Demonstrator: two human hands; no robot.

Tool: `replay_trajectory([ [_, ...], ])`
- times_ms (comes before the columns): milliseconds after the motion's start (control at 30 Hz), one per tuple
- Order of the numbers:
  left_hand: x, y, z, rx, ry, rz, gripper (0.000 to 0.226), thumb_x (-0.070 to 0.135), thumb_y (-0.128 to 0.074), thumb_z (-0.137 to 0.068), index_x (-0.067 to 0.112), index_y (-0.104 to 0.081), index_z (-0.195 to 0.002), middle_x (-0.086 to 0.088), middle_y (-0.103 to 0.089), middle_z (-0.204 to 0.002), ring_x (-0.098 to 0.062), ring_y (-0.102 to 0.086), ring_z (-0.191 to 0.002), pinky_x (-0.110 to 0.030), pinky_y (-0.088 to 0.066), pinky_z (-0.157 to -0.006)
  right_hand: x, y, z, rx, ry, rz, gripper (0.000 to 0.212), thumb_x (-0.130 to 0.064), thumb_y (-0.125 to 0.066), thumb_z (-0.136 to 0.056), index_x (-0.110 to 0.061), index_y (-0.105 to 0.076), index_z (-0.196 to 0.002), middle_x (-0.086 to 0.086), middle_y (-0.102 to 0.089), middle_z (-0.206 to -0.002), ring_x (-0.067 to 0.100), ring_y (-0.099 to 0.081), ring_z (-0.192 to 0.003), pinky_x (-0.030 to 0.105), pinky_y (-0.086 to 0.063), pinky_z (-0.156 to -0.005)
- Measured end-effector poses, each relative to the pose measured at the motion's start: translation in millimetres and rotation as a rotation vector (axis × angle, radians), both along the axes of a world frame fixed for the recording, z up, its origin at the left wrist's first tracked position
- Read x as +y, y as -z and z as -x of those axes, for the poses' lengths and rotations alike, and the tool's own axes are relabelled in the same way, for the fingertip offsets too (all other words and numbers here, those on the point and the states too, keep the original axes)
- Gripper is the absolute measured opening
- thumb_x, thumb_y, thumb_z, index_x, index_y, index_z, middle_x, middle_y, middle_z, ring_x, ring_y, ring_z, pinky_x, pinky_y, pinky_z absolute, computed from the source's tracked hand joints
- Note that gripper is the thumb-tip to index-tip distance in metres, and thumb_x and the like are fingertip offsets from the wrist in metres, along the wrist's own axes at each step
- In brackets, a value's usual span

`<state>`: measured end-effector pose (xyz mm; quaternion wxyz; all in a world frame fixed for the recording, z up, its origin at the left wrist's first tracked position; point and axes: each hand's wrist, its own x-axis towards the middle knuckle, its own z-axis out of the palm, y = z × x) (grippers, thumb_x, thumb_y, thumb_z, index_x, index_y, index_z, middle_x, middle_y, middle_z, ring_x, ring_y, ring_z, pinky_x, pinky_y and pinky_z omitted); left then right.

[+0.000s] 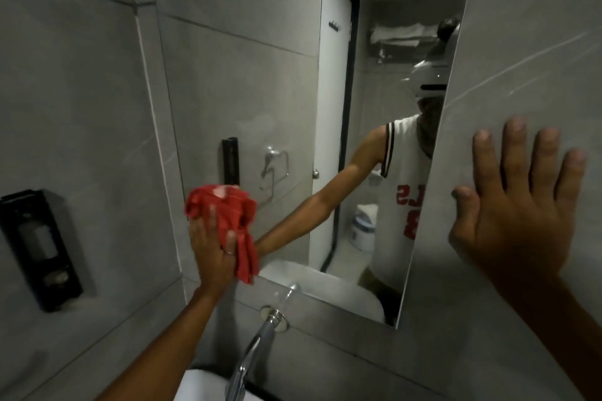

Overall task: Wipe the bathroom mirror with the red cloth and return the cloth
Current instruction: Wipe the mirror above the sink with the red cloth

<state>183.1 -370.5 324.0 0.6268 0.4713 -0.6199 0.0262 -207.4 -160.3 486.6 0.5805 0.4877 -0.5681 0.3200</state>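
Observation:
The bathroom mirror hangs on the grey tiled wall and fills the middle of the view. My left hand presses a bunched red cloth against the mirror's lower left corner. My right hand lies flat with fingers spread on the wall tile just right of the mirror's right edge, holding nothing. The mirror reflects a person in a white jersey, a white door and a towel ring.
A chrome faucet juts from the wall under the mirror, above a white basin at the bottom edge. A black soap dispenser is fixed to the left wall. Grey tiles surround the mirror.

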Motion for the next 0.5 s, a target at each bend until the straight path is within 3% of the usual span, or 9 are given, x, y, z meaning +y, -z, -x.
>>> replay_trajectory([
  [67,-6,0,-5,0.346,-0.020,-0.127,0.080,0.059,-0.032,-0.104,0.004,-0.019,-0.161,-0.020,-0.013,-0.170,-0.032,-0.009,-0.159,-0.037,-0.009,-0.127,0,0,-1,-0.001,0.016,0.000,0.069,-0.041,-0.033,-0.109,-0.016,-0.017,-0.170,0.013,-0.007,-0.177,0.042,-0.014,-0.162,0.054,0.001,-0.134],
  [133,-12,-2,-3,0.588,-0.060,-0.250,0.068,0.039,-0.039,-0.109,0.005,-0.014,-0.162,-0.016,-0.009,-0.172,-0.030,-0.007,-0.161,-0.029,-0.008,-0.126,-1,0,-1,-0.007,0.026,0.001,0.069,-0.042,-0.032,-0.108,-0.018,-0.016,-0.171,0.011,-0.005,-0.177,0.041,-0.013,-0.163,0.052,0.005,-0.134],
  [233,-10,-19,11,0.680,-0.115,-0.348,0.064,0.042,-0.036,-0.109,0.010,-0.020,-0.162,-0.011,-0.010,-0.173,-0.027,-0.008,-0.161,-0.042,-0.011,-0.130,-3,1,0,-0.025,0.033,0.006,0.070,-0.044,-0.033,-0.108,-0.020,-0.014,-0.171,0.008,-0.002,-0.177,0.030,0.005,-0.165,0.051,0.007,-0.135],
  [367,7,-76,43,0.515,-0.083,-0.184,0.092,0.077,-0.022,-0.095,0.018,-0.008,-0.164,-0.018,-0.015,-0.171,-0.038,-0.017,-0.158,-0.058,-0.019,-0.127,-5,3,4,-0.019,0.043,-0.003,0.071,-0.045,-0.034,-0.108,-0.019,-0.013,-0.171,0.007,0.002,-0.178,0.029,0.010,-0.165,0.053,0.004,-0.135],
  [500,35,-76,87,-0.090,-0.103,0.122,0.074,0.066,-0.021,-0.101,0.033,0.004,-0.163,-0.011,0.003,-0.173,-0.038,-0.003,-0.160,-0.051,-0.001,-0.130,-4,3,3,-0.025,0.044,0.003,0.071,-0.046,-0.035,-0.108,-0.019,-0.014,-0.171,0.008,0.000,-0.178,0.028,0.011,-0.165,0.052,0.005,-0.135],
])
